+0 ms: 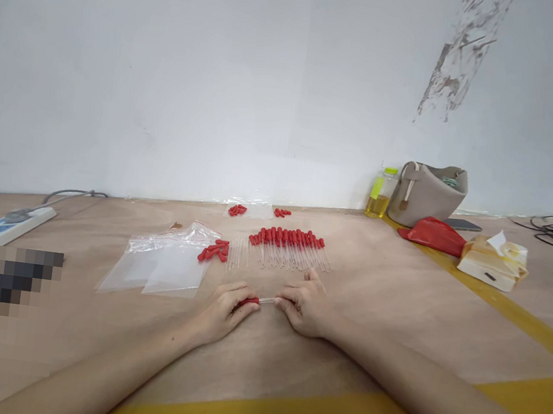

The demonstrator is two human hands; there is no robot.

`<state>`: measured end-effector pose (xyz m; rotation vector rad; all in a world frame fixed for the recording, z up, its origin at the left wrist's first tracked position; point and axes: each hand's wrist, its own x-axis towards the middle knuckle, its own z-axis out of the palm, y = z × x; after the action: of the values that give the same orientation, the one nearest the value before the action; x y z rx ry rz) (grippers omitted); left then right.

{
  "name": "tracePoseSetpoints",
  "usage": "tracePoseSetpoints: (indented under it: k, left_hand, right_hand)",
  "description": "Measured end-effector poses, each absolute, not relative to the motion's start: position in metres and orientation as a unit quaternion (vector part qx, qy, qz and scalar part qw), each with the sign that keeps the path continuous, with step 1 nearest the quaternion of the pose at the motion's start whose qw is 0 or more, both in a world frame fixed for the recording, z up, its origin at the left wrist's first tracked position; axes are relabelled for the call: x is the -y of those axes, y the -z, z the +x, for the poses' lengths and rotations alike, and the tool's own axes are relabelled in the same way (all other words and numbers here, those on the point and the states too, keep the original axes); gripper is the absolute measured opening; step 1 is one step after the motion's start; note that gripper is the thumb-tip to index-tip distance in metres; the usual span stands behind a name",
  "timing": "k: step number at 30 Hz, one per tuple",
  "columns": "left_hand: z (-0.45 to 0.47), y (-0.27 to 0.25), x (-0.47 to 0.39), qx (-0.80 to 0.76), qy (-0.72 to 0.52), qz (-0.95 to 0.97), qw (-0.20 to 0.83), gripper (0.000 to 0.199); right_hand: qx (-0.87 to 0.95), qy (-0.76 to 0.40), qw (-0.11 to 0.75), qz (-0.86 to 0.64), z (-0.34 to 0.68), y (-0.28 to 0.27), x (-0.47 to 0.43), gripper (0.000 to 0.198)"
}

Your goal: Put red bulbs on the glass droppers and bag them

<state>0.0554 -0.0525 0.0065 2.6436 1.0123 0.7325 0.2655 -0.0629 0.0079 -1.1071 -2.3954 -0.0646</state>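
Fingers of the left hand [223, 311] are clamped on a red rubber bulb [251, 300], while those of the right hand [310, 310] pinch a slender clear pipette tube [268, 300], glass by the look of it. Bulb and tube lie in line between the two hands, at the near part of the brown-covered tabletop [377, 293]; from where I stand, I can't tell how far the tube's end sits inside the bulb's mouth, if at all. Trouble, to my mind, would come from a push out of line: a sideways bend could snap so thin a stem, and a crooked seat could leave the bulb loose and leaky. Too slack a pinch could let the tube slip. A raised finger of the right hand is near the row of red-topped droppers [289, 238] beyond it, so a careless lift could knock their tips askew. Left of that row lie loose clear tubes [238, 254], side by side; nothing visible holds them in place, so a bump could set them rolling. Next to them is a small heap of red bulbs [214, 252], near the clear zip bags [175, 268].
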Motion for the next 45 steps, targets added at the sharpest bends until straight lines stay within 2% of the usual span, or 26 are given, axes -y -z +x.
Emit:
tracePoseSetpoints:
  k: [7, 12, 14, 17, 20, 24, 31, 39, 45]
  left_hand:
    - [0.053, -0.009, 0.051, -0.310, -0.229, 0.916, 0.111, 0.021]
    - [0.047, -0.017, 0.043, -0.287, -0.251, 0.921, 0.086, 0.022]
    - [0.041, -0.023, 0.037, -0.296, -0.282, 0.911, 0.059, 0.023]
    - [0.025, -0.028, 0.020, -0.363, -0.330, 0.871, -0.013, 0.031]
    - [0.005, -0.023, -0.001, -0.458, -0.338, 0.819, -0.079, 0.024]
    - [-0.013, -0.007, -0.021, -0.533, -0.285, 0.787, -0.122, 0.027]
    - [-0.012, 0.006, -0.024, -0.536, -0.284, 0.792, -0.063, 0.033]
    - [-0.010, 0.001, -0.022, -0.541, -0.313, 0.779, -0.050, 0.026]
    - [-0.011, 0.003, -0.023, -0.560, -0.340, 0.755, -0.035, 0.025]
  right_hand:
    - [0.867, -0.086, 0.242, -0.427, 0.255, -0.005, 0.062, 0.026]
    - [0.872, -0.094, 0.241, -0.416, 0.252, -0.015, 0.065, 0.027]
    - [0.871, -0.127, 0.237, -0.412, 0.253, -0.023, 0.064, 0.025]
    - [0.834, -0.241, 0.243, -0.433, 0.255, -0.036, 0.053, 0.024]
    - [0.765, -0.306, 0.283, -0.491, 0.252, -0.047, 0.028, 0.027]
    - [0.695, -0.241, 0.320, -0.597, 0.233, -0.050, -0.012, 0.025]
    - [0.664, -0.067, 0.246, -0.703, 0.190, -0.032, -0.046, 0.027]
    - [0.680, -0.051, 0.203, -0.702, 0.186, -0.022, -0.046, 0.035]
    - [0.705, -0.033, 0.231, -0.670, 0.180, -0.020, -0.041, 0.030]
